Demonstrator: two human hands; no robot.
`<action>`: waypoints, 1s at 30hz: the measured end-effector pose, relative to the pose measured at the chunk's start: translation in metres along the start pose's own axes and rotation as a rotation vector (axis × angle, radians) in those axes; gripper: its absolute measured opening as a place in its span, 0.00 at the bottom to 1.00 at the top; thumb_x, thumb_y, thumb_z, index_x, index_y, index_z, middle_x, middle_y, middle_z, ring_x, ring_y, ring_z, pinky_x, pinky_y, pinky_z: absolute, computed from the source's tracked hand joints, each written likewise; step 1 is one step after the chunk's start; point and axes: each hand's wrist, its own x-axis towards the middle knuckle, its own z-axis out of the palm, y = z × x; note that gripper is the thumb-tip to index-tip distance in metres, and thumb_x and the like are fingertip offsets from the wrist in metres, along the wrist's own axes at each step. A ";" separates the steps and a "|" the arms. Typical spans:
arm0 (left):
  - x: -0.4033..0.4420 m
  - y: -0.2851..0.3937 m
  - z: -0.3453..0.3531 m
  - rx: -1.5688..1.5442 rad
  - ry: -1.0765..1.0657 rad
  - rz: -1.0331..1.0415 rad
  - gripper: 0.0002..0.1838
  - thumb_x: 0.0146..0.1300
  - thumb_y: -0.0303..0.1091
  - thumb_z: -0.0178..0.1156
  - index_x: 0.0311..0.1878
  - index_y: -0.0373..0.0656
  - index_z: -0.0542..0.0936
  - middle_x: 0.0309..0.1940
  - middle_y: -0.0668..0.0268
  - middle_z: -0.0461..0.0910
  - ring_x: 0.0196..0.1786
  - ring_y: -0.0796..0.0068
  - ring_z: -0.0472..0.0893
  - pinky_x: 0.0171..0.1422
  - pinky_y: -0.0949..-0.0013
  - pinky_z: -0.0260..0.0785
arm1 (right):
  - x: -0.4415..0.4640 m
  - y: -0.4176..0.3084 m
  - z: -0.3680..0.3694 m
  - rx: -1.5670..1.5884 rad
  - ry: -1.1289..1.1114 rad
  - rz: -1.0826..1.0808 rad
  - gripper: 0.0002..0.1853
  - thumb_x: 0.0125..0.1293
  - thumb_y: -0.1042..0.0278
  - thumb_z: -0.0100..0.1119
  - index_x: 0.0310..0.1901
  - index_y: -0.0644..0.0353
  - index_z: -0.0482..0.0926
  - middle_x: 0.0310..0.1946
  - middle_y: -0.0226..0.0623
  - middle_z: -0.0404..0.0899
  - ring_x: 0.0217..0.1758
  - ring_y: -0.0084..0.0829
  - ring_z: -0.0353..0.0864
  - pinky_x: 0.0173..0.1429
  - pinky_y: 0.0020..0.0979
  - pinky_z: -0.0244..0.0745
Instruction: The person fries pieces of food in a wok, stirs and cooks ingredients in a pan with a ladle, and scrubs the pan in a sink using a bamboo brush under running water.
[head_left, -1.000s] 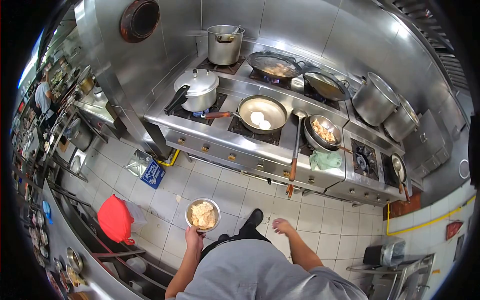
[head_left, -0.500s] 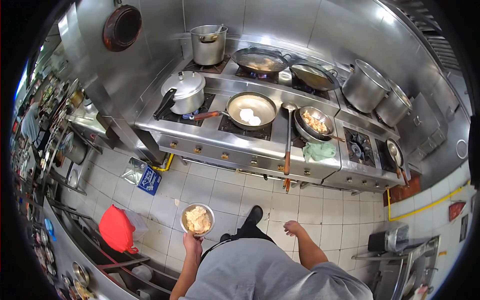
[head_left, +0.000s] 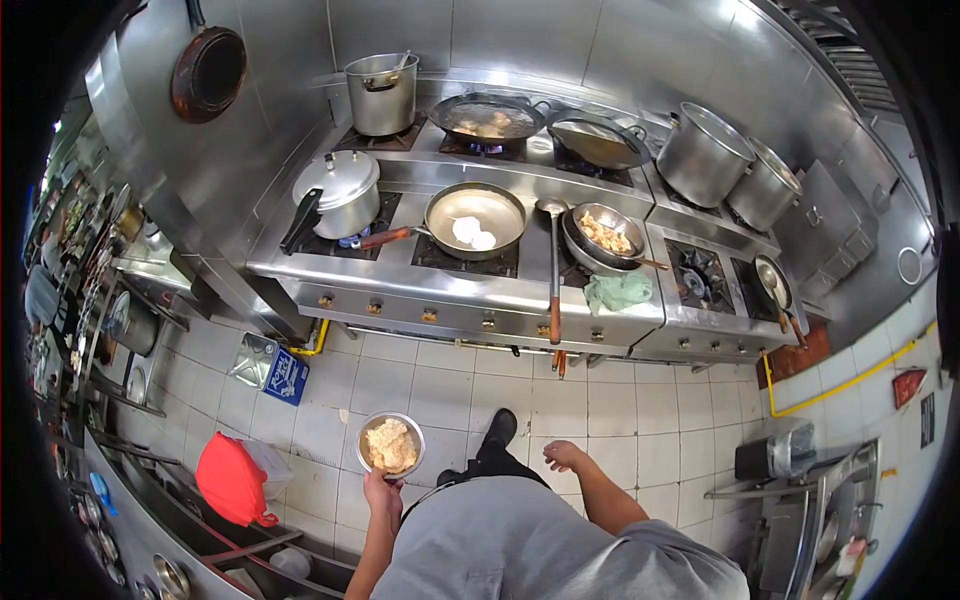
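My left hand [head_left: 381, 489] grips the edge of a round metal bowl [head_left: 421, 442], held low over the floor tiles. A pale orange-beige, lumpy food [head_left: 391, 445] fills much of the bowl; its kind is unclear. Beside my body on the other side, my right hand [head_left: 565, 457] hangs with loosely bent fingers and nothing visible in it. Ahead on the range's front row sits a frying pan [head_left: 497, 204] with white patches showing in it, perhaps glare. To its right lie a long-handled ladle [head_left: 555, 265] and a smaller pan [head_left: 637, 225] with browned pieces.
A pressure cooker [head_left: 340, 190], a tall pot [head_left: 383, 105] and two woks, one wok [head_left: 470, 108] over a lit flame, stand on the range. Large pots [head_left: 705, 155] are at right. A green cloth [head_left: 617, 292] hangs over the edge. Floor items include a blue box [head_left: 287, 377] and red-covered container [head_left: 232, 478].
The view has shifted, so the range appears further left. My right hand has swung slightly inward toward my body. The bowl stays in my left hand.
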 end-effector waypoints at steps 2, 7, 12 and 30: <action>0.001 0.000 -0.001 -0.003 -0.001 0.000 0.14 0.57 0.29 0.53 0.48 0.47 0.69 0.37 0.65 0.77 0.31 0.72 0.75 0.30 0.69 0.67 | 0.001 -0.005 -0.007 -0.019 0.006 -0.018 0.20 0.64 0.52 0.57 0.54 0.54 0.76 0.37 0.34 0.83 0.30 0.26 0.82 0.32 0.31 0.78; -0.004 0.001 -0.003 -0.034 0.012 0.021 0.15 0.56 0.30 0.54 0.48 0.48 0.70 0.39 0.66 0.77 0.32 0.73 0.75 0.31 0.70 0.66 | 0.008 -0.012 -0.018 -0.075 0.010 -0.019 0.22 0.64 0.50 0.57 0.54 0.55 0.76 0.38 0.35 0.83 0.31 0.28 0.83 0.32 0.31 0.78; -0.003 0.002 -0.005 -0.054 0.042 0.023 0.17 0.56 0.30 0.53 0.50 0.48 0.71 0.40 0.67 0.77 0.32 0.75 0.75 0.31 0.72 0.66 | -0.010 -0.033 -0.031 0.083 -0.108 0.030 0.31 0.62 0.38 0.60 0.57 0.53 0.74 0.42 0.33 0.83 0.37 0.27 0.82 0.39 0.31 0.78; -0.001 -0.001 0.006 0.000 0.019 -0.003 0.14 0.53 0.30 0.54 0.44 0.49 0.70 0.36 0.68 0.76 0.30 0.75 0.73 0.31 0.72 0.64 | -0.142 -0.271 -0.308 1.233 0.110 -0.648 0.26 0.69 0.45 0.52 0.45 0.66 0.76 0.33 0.38 0.85 0.24 0.23 0.81 0.28 0.23 0.77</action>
